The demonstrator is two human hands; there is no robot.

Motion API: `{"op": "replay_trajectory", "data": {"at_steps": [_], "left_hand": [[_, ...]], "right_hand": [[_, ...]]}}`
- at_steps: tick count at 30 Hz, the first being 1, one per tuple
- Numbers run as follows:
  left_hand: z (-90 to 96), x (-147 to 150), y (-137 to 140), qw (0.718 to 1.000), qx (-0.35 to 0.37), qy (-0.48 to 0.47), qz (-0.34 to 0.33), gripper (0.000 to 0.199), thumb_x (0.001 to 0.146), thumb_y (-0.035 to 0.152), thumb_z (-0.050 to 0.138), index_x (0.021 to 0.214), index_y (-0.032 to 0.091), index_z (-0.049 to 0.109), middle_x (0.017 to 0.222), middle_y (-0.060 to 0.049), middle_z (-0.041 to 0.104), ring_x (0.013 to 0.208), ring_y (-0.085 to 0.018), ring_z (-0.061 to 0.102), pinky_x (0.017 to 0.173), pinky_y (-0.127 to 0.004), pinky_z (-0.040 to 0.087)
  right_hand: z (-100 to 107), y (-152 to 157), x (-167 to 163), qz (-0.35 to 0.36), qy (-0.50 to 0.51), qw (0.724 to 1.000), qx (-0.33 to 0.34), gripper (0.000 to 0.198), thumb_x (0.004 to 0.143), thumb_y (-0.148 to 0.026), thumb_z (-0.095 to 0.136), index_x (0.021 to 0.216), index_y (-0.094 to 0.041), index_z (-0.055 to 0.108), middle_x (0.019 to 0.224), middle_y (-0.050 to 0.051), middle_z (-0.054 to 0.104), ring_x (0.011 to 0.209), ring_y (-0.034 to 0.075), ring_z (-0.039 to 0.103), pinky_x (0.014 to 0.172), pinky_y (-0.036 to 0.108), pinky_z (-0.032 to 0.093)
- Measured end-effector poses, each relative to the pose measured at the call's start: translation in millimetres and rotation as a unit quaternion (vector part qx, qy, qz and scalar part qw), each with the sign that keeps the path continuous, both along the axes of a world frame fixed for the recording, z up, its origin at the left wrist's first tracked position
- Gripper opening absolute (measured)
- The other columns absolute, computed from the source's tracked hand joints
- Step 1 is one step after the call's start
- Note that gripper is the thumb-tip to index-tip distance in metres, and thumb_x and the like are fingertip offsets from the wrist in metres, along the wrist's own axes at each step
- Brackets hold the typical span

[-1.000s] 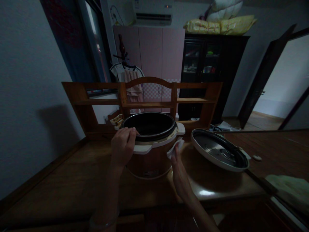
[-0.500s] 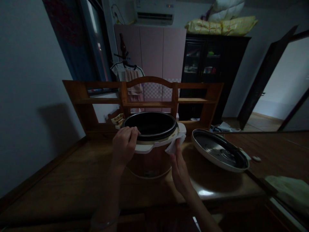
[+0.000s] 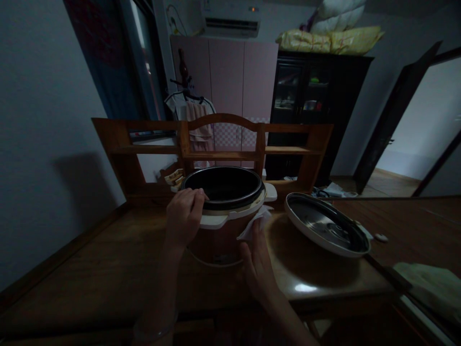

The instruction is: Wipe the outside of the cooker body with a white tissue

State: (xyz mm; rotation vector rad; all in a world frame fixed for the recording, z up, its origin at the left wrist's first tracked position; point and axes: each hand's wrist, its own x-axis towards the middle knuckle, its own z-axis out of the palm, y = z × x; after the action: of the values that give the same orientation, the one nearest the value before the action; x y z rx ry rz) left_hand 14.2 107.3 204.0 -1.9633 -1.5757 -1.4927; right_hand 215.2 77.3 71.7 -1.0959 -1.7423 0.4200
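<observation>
A pressure cooker [image 3: 218,242] with a brown body and a pale rim stands upright on the wooden desk, its top uncovered. Inside it sits a black inner pot [image 3: 228,186]; the bottom of the pot is too dark to make out. My left hand [image 3: 183,215] is closed over the cooker's near left rim, thumb at the pot's edge. My right hand [image 3: 258,264] presses a white tissue [image 3: 256,223] against the right side of the body, below the rim. The detached round lid [image 3: 320,225] lies to the right, inner face up.
A wooden shelf rack [image 3: 223,156] runs along the desk's far edge, behind the cooker. A small wooden item [image 3: 174,178] is by its left part. At right are a small pale object [image 3: 381,237] and a pale cloth [image 3: 428,286]. The wall borders the left side.
My right hand and the tissue have slid down and left, from the rim beside the right handle onto the cooker's side. My left hand has stayed on the rim.
</observation>
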Motion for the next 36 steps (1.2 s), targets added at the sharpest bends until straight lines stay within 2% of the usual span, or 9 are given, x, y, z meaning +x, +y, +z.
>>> {"op": "replay_trajectory", "data": {"at_steps": [3,6,8,11,18,25,29,33,36], "left_hand": [[0.0,0,-1,1.000,0.004,-0.004,-0.001,0.040,0.098,0.038,0.035,0.073,0.023,0.062,0.078,-0.003,0.065,0.084,-0.019,0.060,0.083,-0.034,0.041],[-0.1,0,-1,1.000,0.000,-0.004,-0.003,0.040,0.098,0.038,0.034,0.073,0.022,0.062,0.077,-0.003,0.063,0.083,-0.019,0.059,0.082,-0.034,0.041],[-0.3,0,-1,1.000,-0.001,-0.003,-0.003,0.040,0.098,0.037,0.034,0.073,0.022,0.062,0.076,-0.003,0.063,0.082,-0.019,0.058,0.081,-0.034,0.041],[-1.1,0,0,1.000,0.002,0.001,0.000,0.040,0.098,0.036,0.034,0.074,0.022,0.062,0.077,-0.003,0.063,0.083,-0.019,0.058,0.082,-0.034,0.041],[-2.3,0,1,1.000,0.006,0.006,0.003,0.041,0.099,0.038,0.033,0.073,0.022,0.061,0.076,-0.003,0.062,0.081,-0.019,0.058,0.081,-0.033,0.042],[-1.0,1,-1,1.000,0.006,0.007,0.005,0.040,0.099,0.037,0.033,0.075,0.022,0.062,0.077,-0.003,0.064,0.082,-0.019,0.059,0.082,-0.034,0.041],[-0.7,1,-1,1.000,0.003,0.006,0.004,0.041,0.099,0.037,0.033,0.074,0.022,0.061,0.076,-0.003,0.063,0.082,-0.019,0.059,0.080,-0.033,0.041],[0.0,1,-2,1.000,0.001,0.008,0.003,0.041,0.099,0.036,0.033,0.074,0.022,0.062,0.077,-0.004,0.064,0.083,-0.019,0.059,0.081,-0.033,0.041],[0.4,1,-2,1.000,0.001,0.005,0.002,0.041,0.099,0.037,0.033,0.075,0.022,0.063,0.078,-0.003,0.064,0.084,-0.019,0.059,0.082,-0.033,0.041]], "right_hand": [[6,1,-4,0.003,-0.093,0.991,0.094,0.074,0.100,-0.038,0.042,0.157,-0.029,-0.004,0.165,0.000,-0.005,0.151,0.031,-0.009,0.120,0.062,0.011],[7,-5,-11,0.036,-0.193,0.968,0.157,0.072,0.098,-0.033,0.048,0.157,-0.026,0.008,0.164,0.002,0.017,0.151,0.031,-0.005,0.121,0.062,0.007],[6,-10,-17,0.054,-0.236,0.955,0.172,0.063,0.098,-0.032,0.049,0.155,-0.026,0.022,0.160,0.001,0.031,0.152,0.028,0.003,0.123,0.058,0.007],[7,-13,-24,0.056,-0.253,0.948,0.184,0.052,0.098,-0.031,0.049,0.148,-0.026,0.037,0.157,0.001,0.037,0.151,0.026,0.012,0.124,0.055,0.007],[20,-4,-35,0.064,-0.277,0.930,0.234,0.041,0.097,-0.020,0.045,0.138,-0.024,0.049,0.148,0.002,0.050,0.148,0.021,0.024,0.125,0.050,0.007],[21,-12,-27,0.133,-0.330,0.901,0.248,0.048,0.089,-0.009,0.043,0.136,-0.015,0.051,0.160,0.004,0.029,0.150,0.020,0.017,0.125,0.045,0.013],[14,-21,-18,0.194,-0.345,0.891,0.222,0.049,0.086,-0.009,0.044,0.134,-0.008,0.052,0.159,0.009,0.030,0.150,0.018,0.017,0.125,0.039,0.017],[6,-25,-9,0.256,-0.320,0.894,0.180,0.047,0.088,-0.017,0.048,0.133,-0.008,0.054,0.156,0.011,0.036,0.148,0.018,0.025,0.124,0.036,0.021],[8,-27,-2,0.279,-0.315,0.895,0.146,0.043,0.091,-0.017,0.046,0.132,-0.009,0.057,0.154,0.010,0.040,0.146,0.018,0.030,0.123,0.034,0.022]]}}
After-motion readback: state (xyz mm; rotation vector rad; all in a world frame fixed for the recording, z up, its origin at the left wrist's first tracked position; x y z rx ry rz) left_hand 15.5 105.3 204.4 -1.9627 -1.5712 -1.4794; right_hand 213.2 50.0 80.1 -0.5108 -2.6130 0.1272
